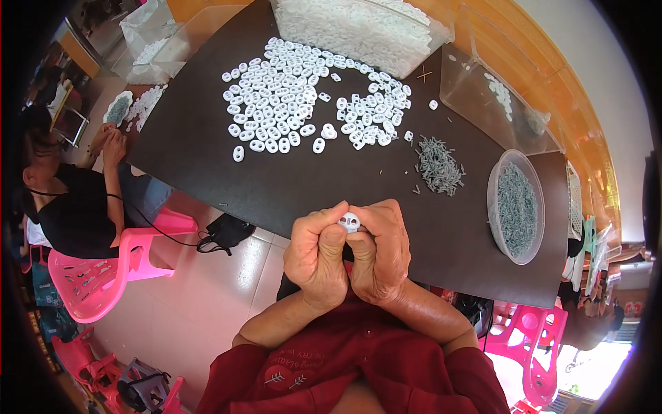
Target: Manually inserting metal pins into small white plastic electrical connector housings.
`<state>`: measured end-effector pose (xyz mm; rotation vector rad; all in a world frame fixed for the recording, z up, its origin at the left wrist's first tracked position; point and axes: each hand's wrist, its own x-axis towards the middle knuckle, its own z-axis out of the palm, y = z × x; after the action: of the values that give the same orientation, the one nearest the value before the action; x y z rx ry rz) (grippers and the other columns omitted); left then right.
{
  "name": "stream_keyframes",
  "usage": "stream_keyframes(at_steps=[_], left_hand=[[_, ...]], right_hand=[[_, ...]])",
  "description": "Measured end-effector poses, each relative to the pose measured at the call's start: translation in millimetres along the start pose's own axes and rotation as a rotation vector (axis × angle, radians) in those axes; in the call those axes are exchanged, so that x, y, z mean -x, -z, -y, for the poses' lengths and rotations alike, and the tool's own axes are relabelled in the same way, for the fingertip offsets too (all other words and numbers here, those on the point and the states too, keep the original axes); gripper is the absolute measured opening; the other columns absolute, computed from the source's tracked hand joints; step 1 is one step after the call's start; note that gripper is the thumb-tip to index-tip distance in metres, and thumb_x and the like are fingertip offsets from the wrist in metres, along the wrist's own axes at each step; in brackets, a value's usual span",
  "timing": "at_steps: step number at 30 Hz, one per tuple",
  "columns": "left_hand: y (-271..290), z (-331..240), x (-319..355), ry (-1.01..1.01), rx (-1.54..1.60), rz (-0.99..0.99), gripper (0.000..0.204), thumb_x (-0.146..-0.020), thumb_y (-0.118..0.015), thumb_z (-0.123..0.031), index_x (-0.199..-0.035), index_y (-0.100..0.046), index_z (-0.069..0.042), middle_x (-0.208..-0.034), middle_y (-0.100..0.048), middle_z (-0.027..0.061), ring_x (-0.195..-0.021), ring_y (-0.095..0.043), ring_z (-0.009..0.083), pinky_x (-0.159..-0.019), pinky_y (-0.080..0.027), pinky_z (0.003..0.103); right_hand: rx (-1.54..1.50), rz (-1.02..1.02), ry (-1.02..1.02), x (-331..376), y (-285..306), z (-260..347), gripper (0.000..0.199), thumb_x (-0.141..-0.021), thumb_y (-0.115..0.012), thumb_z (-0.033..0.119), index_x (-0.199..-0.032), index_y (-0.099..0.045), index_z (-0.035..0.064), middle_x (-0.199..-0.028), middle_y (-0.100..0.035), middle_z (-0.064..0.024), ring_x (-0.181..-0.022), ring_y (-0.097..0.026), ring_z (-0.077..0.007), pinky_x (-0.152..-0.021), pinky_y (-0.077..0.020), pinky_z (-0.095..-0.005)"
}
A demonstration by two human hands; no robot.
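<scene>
Between the thumbs and fingers of both hands is a small white two-hole plastic piece (349,222), held just off the table's near edge. My left hand (316,252) pinches it from the left. From the right, my right hand (380,248) grips the same piece, thumbs close together beneath it. Fingers cover its edges. Beyond my hands, many similar white oval two-hole pieces (272,100) lie spread on the dark table (276,186). A second cluster of white pieces (372,114) lies to their right. Nearer, on the right, sits a pile of small grey pins (438,167).
A clear round tub (516,207) of grey pins stands at the right. Behind are a large clear bin (358,34) full of white pieces and a clear tray (503,103). At left another person (76,193) works, seated on a pink chair (103,269).
</scene>
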<state>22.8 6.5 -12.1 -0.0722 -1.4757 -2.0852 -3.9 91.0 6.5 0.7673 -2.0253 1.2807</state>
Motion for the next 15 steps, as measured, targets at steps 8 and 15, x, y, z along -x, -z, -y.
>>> stream_keyframes(at_steps=[8, 15], left_hand=[[-2.2, 7.6, -1.3, -0.143, -0.096, -0.033, 0.024, -0.095, -0.056, -0.015, -0.105, -0.059, 0.006, -0.084, -0.063, 0.0089, -0.071, -0.055, 0.0093, -0.064, -0.046, 0.022], [-5.6, 3.4, -5.5, -0.074, -0.123, 0.007, 0.023, -0.095, -0.054, -0.012, -0.108, -0.06, 0.005, -0.088, -0.065, 0.0083, -0.072, -0.057, 0.0092, -0.064, -0.047, 0.021]], right_hand=[[-0.002, -0.015, 0.079, 0.2, 0.2, -4.9, 0.026, -0.076, -0.062, -0.007, -0.101, -0.056, -0.0061, -0.079, -0.057, -0.0134, -0.061, -0.052, -0.0256, -0.054, -0.0434, -0.0333], [0.034, 0.018, 0.022, -8.2, 10.9, -1.4, 0.015, -0.082, -0.06, -0.005, -0.097, -0.058, -0.0048, -0.082, -0.06, -0.0116, -0.067, -0.053, -0.0224, -0.058, -0.043, -0.0307]])
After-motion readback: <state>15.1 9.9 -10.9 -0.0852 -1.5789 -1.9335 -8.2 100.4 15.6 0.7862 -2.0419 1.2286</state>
